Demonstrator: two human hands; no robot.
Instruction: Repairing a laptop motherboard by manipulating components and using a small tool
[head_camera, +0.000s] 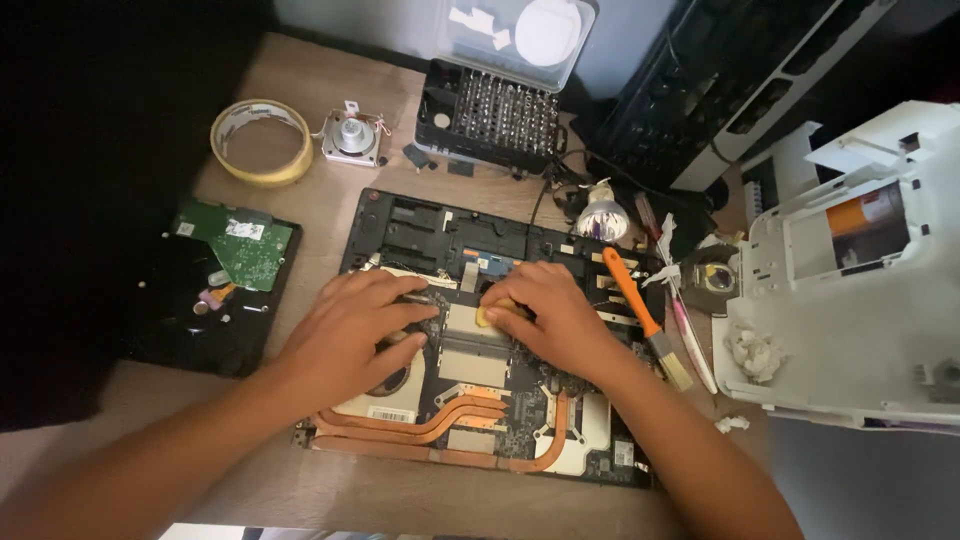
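An opened laptop base (410, 225) lies on the wooden desk, its motherboard and copper heat pipes (440, 420) exposed. My left hand (350, 335) rests flat on the board near the round fan, fingers spread over the components. My right hand (550, 310) presses a small yellowish piece (484, 317) against the board beside a silvery shield plate (475, 325). Both forearms come in from the lower edge.
An orange-handled brush (645, 318) lies right of the laptop. A screwdriver bit case (490, 115), a tape roll (262, 142), a small motor (352, 136), a hard drive with green circuit board (225, 275), a bulb (600, 218) and a white opened device (850, 290) surround it.
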